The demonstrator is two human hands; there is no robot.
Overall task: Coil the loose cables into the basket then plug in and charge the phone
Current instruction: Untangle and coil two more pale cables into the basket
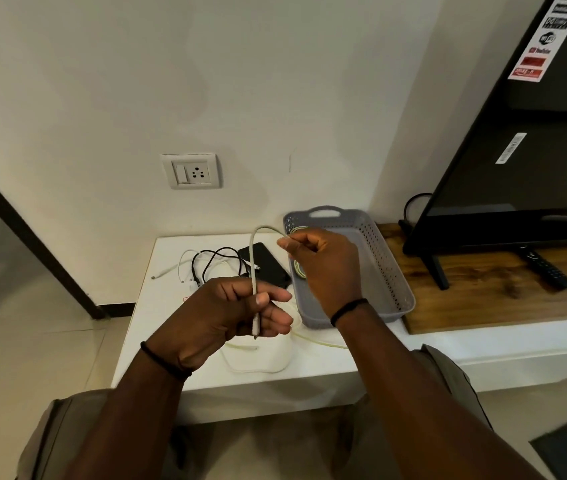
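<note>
Both hands holding a pale cable above the white bench.
The left hand (237, 308) pinches the pale cable (253, 268) near its plug; the right hand (323, 265) grips its arched far part beside the grey basket (384, 268). The dark phone (270, 265) and loose cables (206, 265) lie behind.

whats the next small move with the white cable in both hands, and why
Probably bring the right hand round toward the left hand to close a loop: the white cable arches between them uncoiled, its tail trailing on the table beside the grey basket.
</note>
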